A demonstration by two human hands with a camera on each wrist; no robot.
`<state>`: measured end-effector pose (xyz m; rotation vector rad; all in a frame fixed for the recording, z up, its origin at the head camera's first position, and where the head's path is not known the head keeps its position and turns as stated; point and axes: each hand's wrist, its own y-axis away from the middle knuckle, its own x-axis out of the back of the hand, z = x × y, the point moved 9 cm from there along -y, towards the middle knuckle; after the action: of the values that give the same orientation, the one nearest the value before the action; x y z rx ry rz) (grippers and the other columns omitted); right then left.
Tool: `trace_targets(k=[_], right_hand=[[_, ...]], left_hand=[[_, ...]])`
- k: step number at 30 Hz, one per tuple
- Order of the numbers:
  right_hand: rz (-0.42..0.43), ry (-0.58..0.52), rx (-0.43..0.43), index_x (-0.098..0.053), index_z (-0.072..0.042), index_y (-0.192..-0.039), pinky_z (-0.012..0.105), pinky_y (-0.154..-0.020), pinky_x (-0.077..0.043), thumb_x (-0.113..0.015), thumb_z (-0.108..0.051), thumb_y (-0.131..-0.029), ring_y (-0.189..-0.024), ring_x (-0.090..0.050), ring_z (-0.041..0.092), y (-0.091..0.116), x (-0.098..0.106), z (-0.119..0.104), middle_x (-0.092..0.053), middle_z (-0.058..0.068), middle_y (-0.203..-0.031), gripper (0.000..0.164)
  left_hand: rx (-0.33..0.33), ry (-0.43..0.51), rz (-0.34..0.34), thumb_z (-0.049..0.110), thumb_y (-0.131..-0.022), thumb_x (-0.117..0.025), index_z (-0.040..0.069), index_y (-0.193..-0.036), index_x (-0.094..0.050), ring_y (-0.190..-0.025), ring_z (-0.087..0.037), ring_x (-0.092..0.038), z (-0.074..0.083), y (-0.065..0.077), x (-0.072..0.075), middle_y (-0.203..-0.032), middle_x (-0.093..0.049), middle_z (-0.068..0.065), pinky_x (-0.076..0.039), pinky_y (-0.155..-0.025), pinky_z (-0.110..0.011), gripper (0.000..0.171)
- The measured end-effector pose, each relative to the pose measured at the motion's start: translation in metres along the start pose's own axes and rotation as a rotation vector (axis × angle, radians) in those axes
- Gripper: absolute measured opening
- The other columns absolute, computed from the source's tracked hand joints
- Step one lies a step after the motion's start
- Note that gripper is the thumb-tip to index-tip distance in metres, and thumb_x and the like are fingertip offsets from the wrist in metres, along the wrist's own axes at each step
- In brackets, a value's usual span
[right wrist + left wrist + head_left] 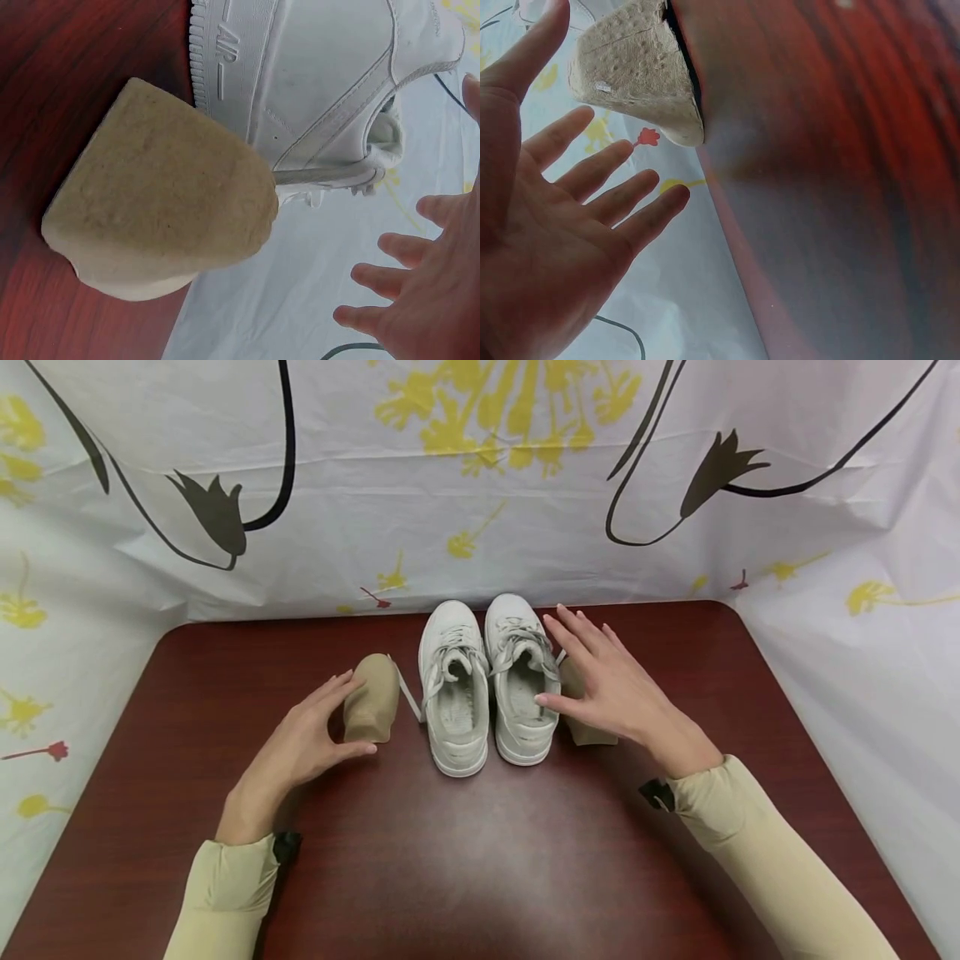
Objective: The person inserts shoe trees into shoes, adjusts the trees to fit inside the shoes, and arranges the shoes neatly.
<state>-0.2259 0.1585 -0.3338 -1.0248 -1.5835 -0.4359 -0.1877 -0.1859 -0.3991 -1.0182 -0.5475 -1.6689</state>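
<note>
A pair of white lace-up sneakers stands side by side, the left sneaker [461, 752] and right sneaker [525, 742] with toes toward the back. Left of them lies a tan moulded-pulp shoe insert [375, 697]; my left hand [300, 739] is beside it, thumb and fingers spread. The left wrist view shows the palm bare below that insert [634, 71]. My right hand [611, 685] hovers with extended fingers over the right sneaker's side and a second insert [596, 733], partly hidden beneath it. In the right wrist view, the fingers [375, 281] stand apart from this insert [161, 187].
The dark red wooden table [480, 860] has rounded back corners. A white sheet [525, 543] with yellow splashes and dark flower stems hangs behind and at both sides. A loose shoelace [406, 689] trails from the left sneaker toward the left insert.
</note>
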Motion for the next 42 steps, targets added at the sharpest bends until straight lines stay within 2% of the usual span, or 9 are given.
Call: trace_targets(k=[5, 10, 16, 25, 33, 42], right_hand=[[-0.009, -0.006, -0.003, -0.017, -0.027, -0.160, 0.056, -0.119, -0.013, -0.069, -0.061, -0.083, -0.149, -0.022, 0.033, -0.002, -0.003, -0.001, -0.019, 0.006, -0.164, 0.099], [-0.021, -0.017, 0.017, -0.024, -0.020, -0.159, 0.057, -0.118, -0.014, -0.068, -0.062, -0.084, -0.149, -0.022, 0.033, -0.009, -0.006, -0.008, -0.021, 0.007, -0.164, 0.097], [-0.026, -0.043, 0.046, -0.029, -0.019, -0.158, 0.058, -0.118, -0.015, -0.070, -0.060, -0.083, -0.148, -0.025, 0.034, -0.022, -0.010, -0.019, -0.025, 0.009, -0.162, 0.095], [-0.056, -0.041, 0.070, -0.028, -0.019, -0.158, 0.056, -0.118, -0.015, -0.069, -0.061, -0.084, -0.147, -0.026, 0.033, -0.035, -0.018, -0.027, -0.027, 0.011, -0.161, 0.094], [-0.056, -0.059, 0.085, -0.033, -0.019, -0.156, 0.056, -0.118, -0.015, -0.072, -0.061, -0.081, -0.147, -0.026, 0.028, -0.043, -0.019, -0.033, -0.029, 0.010, -0.160, 0.094], [-0.080, -0.081, 0.080, -0.034, -0.017, -0.155, 0.057, -0.118, -0.014, -0.072, -0.061, -0.081, -0.147, -0.026, 0.030, -0.048, -0.025, -0.033, -0.029, 0.010, -0.160, 0.094]], left_hand=[[-0.040, -0.015, 0.061, 0.036, -0.071, -0.090, 0.010, -0.143, -0.053, -0.140, -0.038, -0.039, 0.004, 0.000, 0.006, -0.151, -0.045, -0.014, -0.039, -0.104, -0.057, 0.085], [-0.073, -0.017, 0.107, 0.030, -0.071, -0.090, 0.009, -0.138, -0.059, -0.137, -0.036, -0.044, 0.006, -0.001, 0.010, -0.146, -0.050, -0.014, -0.041, -0.101, -0.055, 0.076], [-0.063, 0.009, 0.088, 0.028, -0.072, -0.090, 0.010, -0.136, -0.060, -0.136, -0.036, -0.044, 0.008, -0.003, 0.006, -0.145, -0.052, -0.015, -0.040, -0.103, -0.055, 0.072], [-0.040, 0.042, 0.052, 0.022, -0.075, -0.088, 0.011, -0.133, -0.063, -0.132, -0.036, -0.047, 0.007, -0.006, -0.001, -0.144, -0.051, -0.015, -0.041, -0.101, -0.056, 0.064], [-0.019, 0.046, 0.041, 0.024, -0.074, -0.089, 0.012, -0.133, -0.063, -0.141, -0.034, -0.038, 0.004, -0.011, -0.002, -0.144, -0.054, -0.010, -0.041, -0.101, -0.056, 0.065], [0.045, 0.090, -0.027, 0.025, -0.076, -0.088, 0.014, -0.137, -0.061, -0.144, -0.032, -0.033, -0.003, -0.011, -0.009, -0.150, -0.049, -0.007, -0.039, -0.103, -0.055, 0.068]])
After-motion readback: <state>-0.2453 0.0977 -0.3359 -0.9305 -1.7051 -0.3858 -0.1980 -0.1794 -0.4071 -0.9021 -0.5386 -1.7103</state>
